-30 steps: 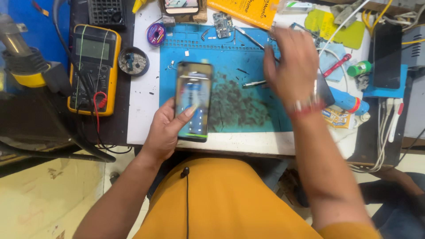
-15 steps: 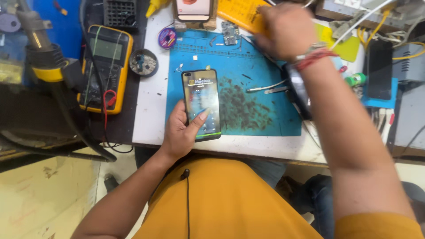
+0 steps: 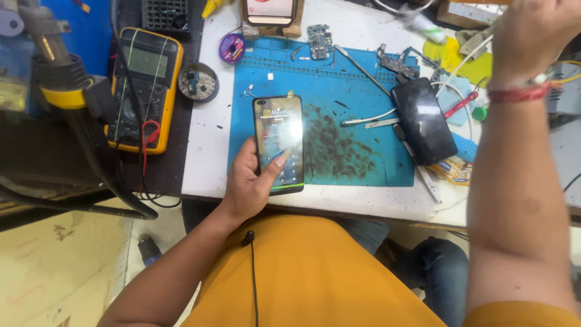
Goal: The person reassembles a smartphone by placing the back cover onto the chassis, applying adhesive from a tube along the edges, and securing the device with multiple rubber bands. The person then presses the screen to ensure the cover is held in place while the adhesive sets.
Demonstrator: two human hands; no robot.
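So the phone is lit up and lying face up on the blue repair mat, near the front edge of the desk. The left hand is wrapped around its lower end, fingers curled under the left side and the thumb resting on the screen like it's tapping or scrolling. Since the display is on and showing what looks like a menu or dial pad, I'd guess the phone is assembled and in the testing stage rather than opened up. Can't read what's on the screen though, way too much glare.

The right hand is up at the far right corner of the desk, reaching toward the clutter back there. It looks loosely clenched, but I honestly can't tell if the fingers are grasping anything, because the top of the frame cuts them off and the back of the hand blocks the rest.

What looks left over: a second dark phone lying on the mat's right edge, a bare circuit board and another board piece at the top of the mat, plus tweezers beside the dark phone. So maybe more work is waiting. A yellow multimeter sits off to the left, not hooked up to anything I can see.

Another phone at the top edge is mostly cropped out.
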